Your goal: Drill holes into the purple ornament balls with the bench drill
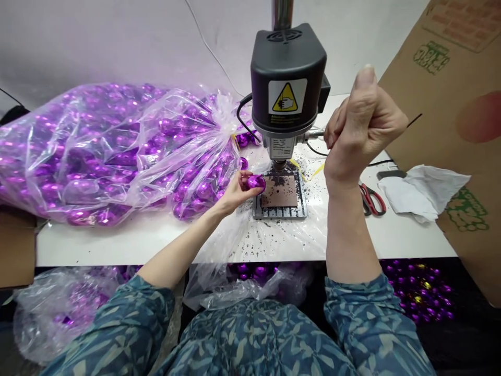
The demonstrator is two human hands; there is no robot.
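Observation:
A shiny purple ball ornament (pixel 256 181) is pinched between the fingertips of my left hand (pixel 238 192), at the left edge of a brown board (pixel 287 193) on the drill press base (pixel 279 212). Directly above the board stands the black drill press (pixel 288 78), with a yellow warning label on its front. My right hand (pixel 364 125) is raised beside the machine, its fingers curled into a fist at the feed lever (pixel 316 133). The fist hides most of the lever. A small dark hole shows in the board, and dark shavings lie scattered around it.
A big clear bag (pixel 117 151) of purple balls fills the table's left side. Red-handled scissors (pixel 371 199) and crumpled white paper (pixel 422 190) lie to the right, against a cardboard box (pixel 462 156). More purple balls (pixel 418 292) sit below the table edge.

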